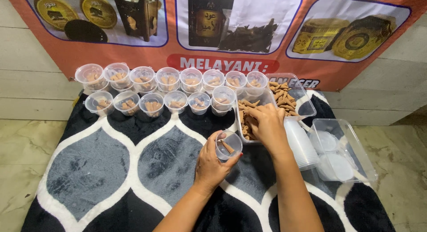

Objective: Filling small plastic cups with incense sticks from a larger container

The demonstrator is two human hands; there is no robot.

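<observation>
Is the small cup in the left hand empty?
No. The small clear cup held by the left hand already has a brown cone-shaped piece lying inside it.

Black-grey-white patterned rug point(111, 169), brown cones point(280, 96), orange banner point(106, 54)

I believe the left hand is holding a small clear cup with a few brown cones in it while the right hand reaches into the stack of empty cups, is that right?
Not quite. The head view shows the left hand holding the small clear cup with a few brown cones, but the right hand reaches into the clear tray of brown cones, not the stack of empty cups beside it.
</observation>
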